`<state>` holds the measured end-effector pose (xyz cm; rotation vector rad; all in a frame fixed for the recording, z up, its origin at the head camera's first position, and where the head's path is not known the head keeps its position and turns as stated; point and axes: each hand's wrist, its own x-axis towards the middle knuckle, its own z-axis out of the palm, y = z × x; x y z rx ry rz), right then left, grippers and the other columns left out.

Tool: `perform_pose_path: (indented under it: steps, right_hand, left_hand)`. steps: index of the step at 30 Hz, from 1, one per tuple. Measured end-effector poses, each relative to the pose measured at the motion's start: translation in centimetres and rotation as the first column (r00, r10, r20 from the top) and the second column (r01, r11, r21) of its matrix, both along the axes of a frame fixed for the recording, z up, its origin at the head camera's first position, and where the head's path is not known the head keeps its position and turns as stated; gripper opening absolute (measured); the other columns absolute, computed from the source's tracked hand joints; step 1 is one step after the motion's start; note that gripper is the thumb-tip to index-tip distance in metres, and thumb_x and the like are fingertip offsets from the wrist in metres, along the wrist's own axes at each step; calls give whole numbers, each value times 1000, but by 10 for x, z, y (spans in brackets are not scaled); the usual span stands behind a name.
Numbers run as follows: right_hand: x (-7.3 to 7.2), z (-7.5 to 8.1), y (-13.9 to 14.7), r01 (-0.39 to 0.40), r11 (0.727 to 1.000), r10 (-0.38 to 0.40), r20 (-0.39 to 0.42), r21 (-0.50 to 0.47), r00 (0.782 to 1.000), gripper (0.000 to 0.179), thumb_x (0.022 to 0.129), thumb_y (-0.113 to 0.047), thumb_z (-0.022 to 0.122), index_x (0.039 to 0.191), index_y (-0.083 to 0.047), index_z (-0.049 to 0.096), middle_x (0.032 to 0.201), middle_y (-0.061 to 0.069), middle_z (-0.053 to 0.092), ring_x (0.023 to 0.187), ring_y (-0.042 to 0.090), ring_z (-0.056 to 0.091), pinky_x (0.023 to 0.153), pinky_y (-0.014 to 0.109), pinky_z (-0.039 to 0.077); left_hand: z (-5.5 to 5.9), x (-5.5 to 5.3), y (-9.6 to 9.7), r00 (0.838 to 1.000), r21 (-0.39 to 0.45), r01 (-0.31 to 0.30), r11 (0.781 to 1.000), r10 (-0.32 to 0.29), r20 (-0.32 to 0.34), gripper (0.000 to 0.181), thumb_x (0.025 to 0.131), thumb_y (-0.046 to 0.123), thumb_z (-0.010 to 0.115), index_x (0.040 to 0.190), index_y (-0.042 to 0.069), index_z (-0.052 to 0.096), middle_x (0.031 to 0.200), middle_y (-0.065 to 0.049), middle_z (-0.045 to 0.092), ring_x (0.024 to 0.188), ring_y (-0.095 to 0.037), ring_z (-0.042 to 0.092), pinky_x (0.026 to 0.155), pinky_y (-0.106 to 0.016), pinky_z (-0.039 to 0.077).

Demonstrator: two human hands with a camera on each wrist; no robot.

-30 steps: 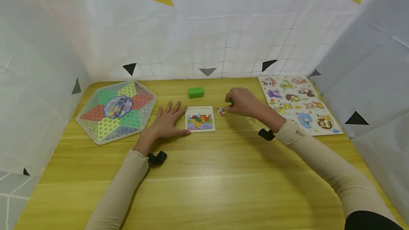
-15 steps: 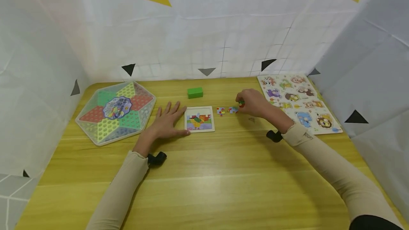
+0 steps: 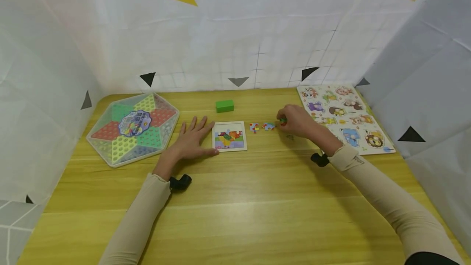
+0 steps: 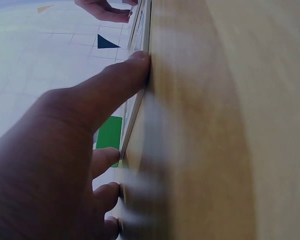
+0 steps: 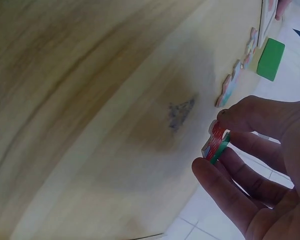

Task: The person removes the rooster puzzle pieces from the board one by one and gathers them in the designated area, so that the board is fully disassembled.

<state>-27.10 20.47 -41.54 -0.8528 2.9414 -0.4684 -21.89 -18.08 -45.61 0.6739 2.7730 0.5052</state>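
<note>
A small red and green puzzle piece [image 5: 216,142] was in the right hand [image 3: 296,121], pinched between fingertips that pressed on its opposite sides. It was over the worktop [image 3: 228,191], nearer the far edge than the near one and right of the middle; whether it touched the surface could not be told. A faint grey mark [image 5: 180,112] lay on the wood close by.

To its left, in a row running parallel to the far edge, lay a blue-toned piece [image 3: 268,126] and then a yellow-and-red piece [image 3: 254,127], near each other but apart. Next along was a square puzzle frame [image 3: 220,127], filled in its lower part with a brightly coloured picture, its far strip pale.

The left hand [image 3: 191,140] rested palm down on the worktop, fingers spread, gripping nothing; its thumb touched the frame's near left corner and its index fingertip lay at the far left one.

Beyond the frame, close to the worktop's far edge, was a green block [image 3: 225,106]. A hexagonal game board [image 3: 134,123] with a star pattern occupied the far left corner, and a board of animal pictures [image 3: 346,120] the far right corner. Behind the far edge rose a white sheet [image 3: 235,32] bearing yellow and dark triangles.
</note>
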Motion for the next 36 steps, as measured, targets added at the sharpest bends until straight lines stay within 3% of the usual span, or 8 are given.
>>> perform_pose_path:
  steps: [12,27,36]
  right_hand:
    - [0,-9,0,-10,1000,10,28,21,1000,19,79,-7,82,96,-2,77,91,13,67,85,30,63,71,45,54]
    - [2,-5,1,-51,999,50,20,14,999,11,83,-6,77,94,-4,78,91,11,72,81,27,64,69,45,52]
    - [9,4,-6,-45,998,45,11,36,999,22,86,-6,76,107,1,74,103,16,69,96,33,65,81,48,54]
  left_hand:
    - [-2,0,0,1000,0,1,1000,-1,3,104,84,74,59,163,22,16,168,-9,0,151,-37,-10,115,-63,-9]
    - [-1,2,1,1000,6,7,1000,-7,-19,104,84,71,63,162,19,17,167,-11,3,151,-39,-7,114,-64,-8]
    - [0,3,0,1000,6,5,1000,-5,-17,103,85,72,62,162,21,17,168,-10,3,151,-39,-7,115,-64,-8]
